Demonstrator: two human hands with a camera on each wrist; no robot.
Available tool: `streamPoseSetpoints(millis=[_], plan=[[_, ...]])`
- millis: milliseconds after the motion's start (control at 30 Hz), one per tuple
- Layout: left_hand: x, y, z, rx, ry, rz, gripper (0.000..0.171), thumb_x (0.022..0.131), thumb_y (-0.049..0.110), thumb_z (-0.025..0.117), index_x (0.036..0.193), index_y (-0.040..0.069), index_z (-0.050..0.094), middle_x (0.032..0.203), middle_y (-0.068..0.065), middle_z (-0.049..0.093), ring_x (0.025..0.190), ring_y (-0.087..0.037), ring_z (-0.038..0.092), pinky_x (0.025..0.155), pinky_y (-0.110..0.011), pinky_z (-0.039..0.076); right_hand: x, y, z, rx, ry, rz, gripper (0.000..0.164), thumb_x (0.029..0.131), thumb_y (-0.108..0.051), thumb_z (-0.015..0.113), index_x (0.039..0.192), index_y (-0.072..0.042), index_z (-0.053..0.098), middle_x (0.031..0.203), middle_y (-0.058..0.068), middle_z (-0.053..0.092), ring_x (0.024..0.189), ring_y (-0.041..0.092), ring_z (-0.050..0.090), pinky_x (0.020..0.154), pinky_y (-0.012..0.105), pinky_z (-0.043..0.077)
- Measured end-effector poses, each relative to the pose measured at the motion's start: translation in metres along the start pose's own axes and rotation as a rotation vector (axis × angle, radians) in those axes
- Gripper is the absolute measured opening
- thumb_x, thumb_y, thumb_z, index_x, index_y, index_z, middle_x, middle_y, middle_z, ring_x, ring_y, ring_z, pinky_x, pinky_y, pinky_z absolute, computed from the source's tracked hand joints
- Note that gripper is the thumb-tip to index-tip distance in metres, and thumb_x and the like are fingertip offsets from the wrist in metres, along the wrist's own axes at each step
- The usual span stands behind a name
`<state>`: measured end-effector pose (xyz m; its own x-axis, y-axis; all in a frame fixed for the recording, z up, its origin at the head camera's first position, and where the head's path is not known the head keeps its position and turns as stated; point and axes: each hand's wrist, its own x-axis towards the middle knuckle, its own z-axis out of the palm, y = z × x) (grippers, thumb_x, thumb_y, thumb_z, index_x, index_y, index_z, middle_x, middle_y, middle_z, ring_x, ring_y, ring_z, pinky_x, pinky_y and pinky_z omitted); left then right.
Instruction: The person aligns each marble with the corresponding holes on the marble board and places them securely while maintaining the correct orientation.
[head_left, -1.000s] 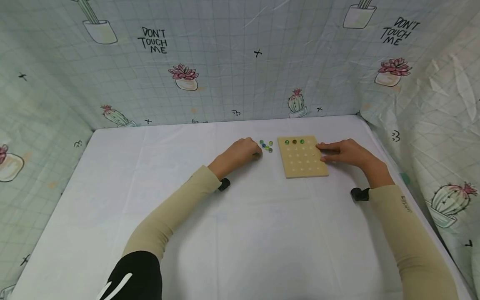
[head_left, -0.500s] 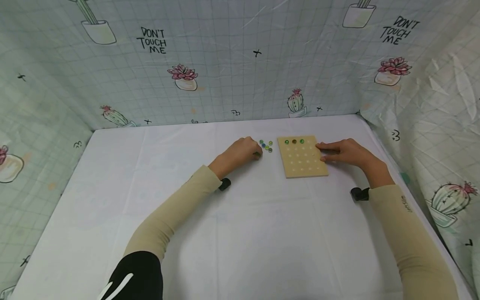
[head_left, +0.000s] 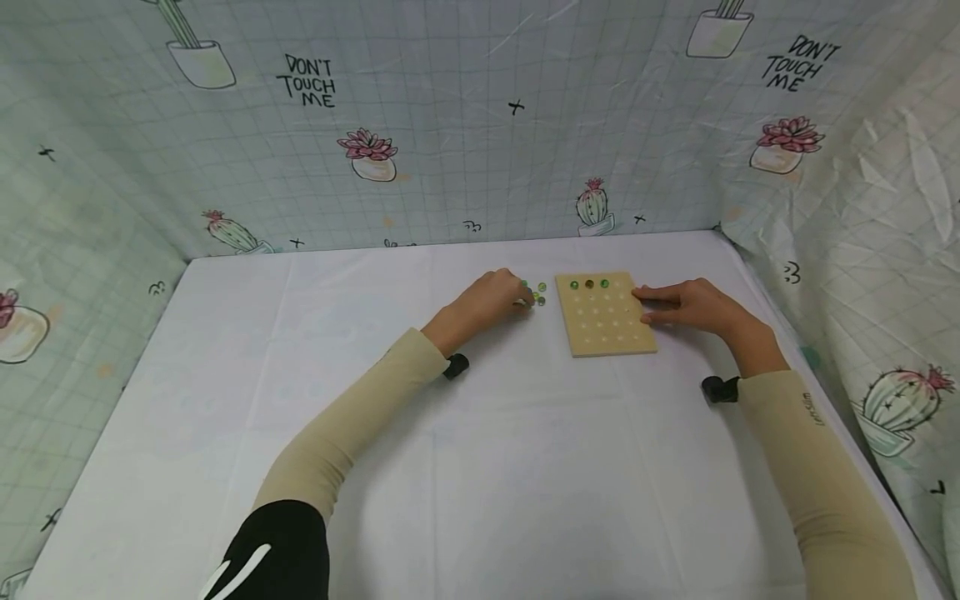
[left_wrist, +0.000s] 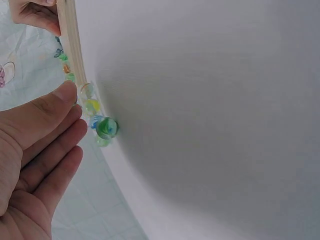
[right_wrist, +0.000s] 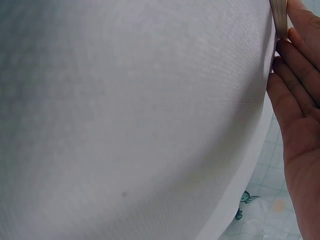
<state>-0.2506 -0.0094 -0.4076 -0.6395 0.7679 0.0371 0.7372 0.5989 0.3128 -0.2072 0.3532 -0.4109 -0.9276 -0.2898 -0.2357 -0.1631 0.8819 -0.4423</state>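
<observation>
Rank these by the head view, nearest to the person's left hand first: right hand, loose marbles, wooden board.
1. Loose marbles: just right of the left hand.
2. Wooden board: farther right, past the marbles.
3. Right hand: at the board's right edge.

My tbl [head_left: 480,475] is white & cloth-covered, w/ faint fold lines. Flat on it, nr the far edge & R of ctr, I've a sq. wooden board [head_left: 611,321]. Just L of that: several loose glass marbles [left_wrist: 106,128], bunched tog., green, yellow & blue.
</observation>
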Motion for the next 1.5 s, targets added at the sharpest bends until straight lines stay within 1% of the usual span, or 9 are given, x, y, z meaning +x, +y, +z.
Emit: streamPoseSetpoints(millis=[200, 367, 500, 600, 867, 1000, 1167, 1300, 1500], plan=[[0.006, 0.005, -0.002, 0.024, -0.006, 0.024, 0.023, 0.091, 0.017, 0.076, 0.113, 0.009, 0.079, 0.116, -0.002, 0.075, 0.112, -0.017, 0.069, 0.095, -0.026, 0.055, 0.0, 0.001, 0.0, 0.01, 0.001, 0.018, 0.062, 0.091, -0.042, 0.076, 0.145, -0.018, 0.057, 0.15, 0.015, 0.047, 0.139, 0.045, 0.043, 0.109, 0.064, 0.038], [0.009, 0.009, -0.004, 0.002, -0.009, 0.036, 0.023, 0.091, 0.016, 0.076, 0.113, 0.008, 0.079, 0.117, -0.003, 0.075, 0.114, -0.017, 0.069, 0.097, -0.026, 0.054, 0.001, 0.002, 0.002, 0.021, -0.001, 0.023, 0.061, 0.092, -0.041, 0.076, 0.145, -0.02, 0.056, 0.151, 0.014, 0.047, 0.14, 0.044, 0.042, 0.11, 0.063, 0.037], [0.013, 0.013, -0.006, -0.012, 0.0, 0.049, 0.023, 0.091, 0.015, 0.077, 0.112, 0.006, 0.079, 0.116, -0.004, 0.075, 0.111, -0.018, 0.07, 0.095, -0.026, 0.055, 0.002, 0.004, 0.002, 0.014, 0.001, 0.02, 0.061, 0.092, -0.041, 0.076, 0.145, -0.02, 0.056, 0.151, 0.014, 0.047, 0.14, 0.044, 0.043, 0.111, 0.063, 0.037], [0.017, 0.017, -0.007, -0.013, 0.0, 0.046, 0.023, 0.091, 0.015, 0.077, 0.113, 0.006, 0.079, 0.116, -0.004, 0.075, 0.109, -0.017, 0.071, 0.094, -0.025, 0.055, 0.002, 0.005, 0.003, 0.008, 0.004, 0.016, 0.062, 0.091, -0.042, 0.076, 0.145, -0.019, 0.056, 0.151, 0.014, 0.048, 0.139, 0.044, 0.043, 0.111, 0.062, 0.037], [0.029, 0.024, -0.009, -0.034, 0.038, 0.052, 0.025, 0.09, 0.012, 0.078, 0.114, 0.008, 0.079, 0.115, -0.003, 0.076, 0.107, -0.015, 0.071, 0.089, -0.022, 0.056, 0.0, 0.005, 0.002, -0.004, 0.012, -0.028, 0.061, 0.091, -0.041, 0.076, 0.144, -0.016, 0.057, 0.148, 0.016, 0.05, 0.137, 0.045, 0.046, 0.11, 0.063, 0.039], [0.035, 0.028, -0.012, -0.024, 0.023, 0.04, 0.025, 0.091, 0.015, 0.076, 0.115, 0.009, 0.078, 0.116, -0.002, 0.075, 0.107, -0.014, 0.071, 0.087, -0.022, 0.056, 0.001, 0.005, 0.002, -0.005, 0.014, -0.027, 0.061, 0.091, -0.042, 0.076, 0.144, -0.017, 0.058, 0.148, 0.016, 0.05, 0.137, 0.045, 0.046, 0.11, 0.063, 0.038], [0.037, 0.03, -0.018, -0.03, -0.003, 0.031, 0.025, 0.093, 0.016, 0.075, 0.117, 0.009, 0.078, 0.118, -0.002, 0.075, 0.103, -0.012, 0.071, 0.083, -0.02, 0.057, 0.002, 0.005, 0.001, 0.003, 0.009, -0.025, 0.061, 0.091, -0.041, 0.076, 0.144, -0.018, 0.057, 0.149, 0.014, 0.049, 0.139, 0.044, 0.044, 0.111, 0.063, 0.037], [0.038, 0.03, -0.024, -0.046, 0.012, 0.055, 0.025, 0.092, 0.015, 0.076, 0.116, 0.007, 0.078, 0.117, -0.003, 0.075, 0.104, -0.013, 0.071, 0.082, -0.02, 0.057, 0.003, 0.007, 0.002, 0.012, 0.013, -0.019, 0.06, 0.091, -0.038, 0.077, 0.144, -0.018, 0.058, 0.149, 0.014, 0.049, 0.139, 0.043, 0.044, 0.112, 0.062, 0.036], [0.043, 0.031, -0.032, -0.05, 0.046, 0.109, 0.022, 0.09, 0.012, 0.077, 0.112, 0.006, 0.079, 0.113, -0.004, 0.076, 0.105, -0.015, 0.071, 0.088, -0.023, 0.056, 0.004, 0.009, 0.003, 0.015, 0.017, -0.018, 0.06, 0.091, -0.038, 0.077, 0.144, -0.018, 0.058, 0.149, 0.013, 0.049, 0.139, 0.043, 0.045, 0.112, 0.062, 0.037]])
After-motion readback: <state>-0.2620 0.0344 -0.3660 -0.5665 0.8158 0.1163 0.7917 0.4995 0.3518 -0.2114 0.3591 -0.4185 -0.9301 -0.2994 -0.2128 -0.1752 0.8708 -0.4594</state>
